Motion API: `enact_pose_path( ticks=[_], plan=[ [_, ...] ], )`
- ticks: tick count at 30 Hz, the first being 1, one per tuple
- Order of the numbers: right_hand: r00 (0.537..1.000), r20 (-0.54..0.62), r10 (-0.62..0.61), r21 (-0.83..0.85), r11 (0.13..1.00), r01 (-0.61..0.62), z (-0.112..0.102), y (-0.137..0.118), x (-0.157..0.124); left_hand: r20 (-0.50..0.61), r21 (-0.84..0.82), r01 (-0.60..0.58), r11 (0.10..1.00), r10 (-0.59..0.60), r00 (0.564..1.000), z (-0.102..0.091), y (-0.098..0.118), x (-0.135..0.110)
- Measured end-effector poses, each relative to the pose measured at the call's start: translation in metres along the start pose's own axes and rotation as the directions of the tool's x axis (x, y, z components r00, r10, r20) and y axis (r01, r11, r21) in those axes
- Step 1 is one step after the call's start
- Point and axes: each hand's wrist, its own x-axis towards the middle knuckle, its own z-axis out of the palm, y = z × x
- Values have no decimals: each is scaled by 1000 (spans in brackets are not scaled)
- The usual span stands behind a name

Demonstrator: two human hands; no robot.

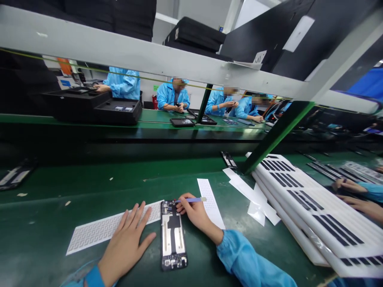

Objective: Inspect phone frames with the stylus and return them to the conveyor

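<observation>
An opened phone body point(173, 235), black with white inner panels, lies face up on the green bench between my hands. My right hand point(193, 211) pinches a slim lilac tool point(191, 200) with a pale end; its other end is at the phone's top edge, and I cannot make out its tip. Flat and with fingers spread, my left hand point(127, 241) rests on a white sticker sheet point(92, 233) with a maze-like pattern, left of the phone. A second white sheet point(209, 201) with rows of small marks lies beside my right hand, partly behind it.
Stacked white trays point(308, 199) with black strips stand at the right, near loose white papers point(254, 199). Another phone body point(228, 159) lies by the green post point(275, 137). A co-worker's hands point(356, 195) are at the far right. Several people in blue work across the bench.
</observation>
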Motion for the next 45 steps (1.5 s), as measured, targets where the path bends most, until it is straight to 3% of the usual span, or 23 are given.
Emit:
enact_pose_path(
  ticks=[6,9,13,15,19,27,36,40,45],
  plan=[
    [999,-31,-44,-5,999,44,-12,-7,-3,9,14,32,999,-32,999,-9,-10,-10],
    [998,13,-67,-32,997,68,6,-17,3,-39,23,29,999,-28,999,-16,-5,-6],
    [972,216,87,-35,996,-82,39,-24,15,-59,11,-45,999,46,997,-21,3,-2],
    [953,262,153,-65,988,-140,49,-23,17,-52,-13,-79,997,78,996,-19,3,-2],
    [955,232,186,-97,981,-167,54,-21,16,-39,-56,-90,994,88,995,-14,1,-5],
    [962,229,152,-237,967,-96,52,-18,12,-14,-72,-69,995,68,998,-12,2,-4],
    [940,282,193,31,977,-210,50,-13,20,-22,-75,-73,995,71,997,-8,-1,-4],
    [971,171,166,136,972,-190,38,-29,4,-70,-62,-94,994,90,993,-21,2,-1],
    [985,-72,154,163,976,-141,-1,-38,-62,-51,-136,-287,948,283,958,-39,29,-7]
  ],
)
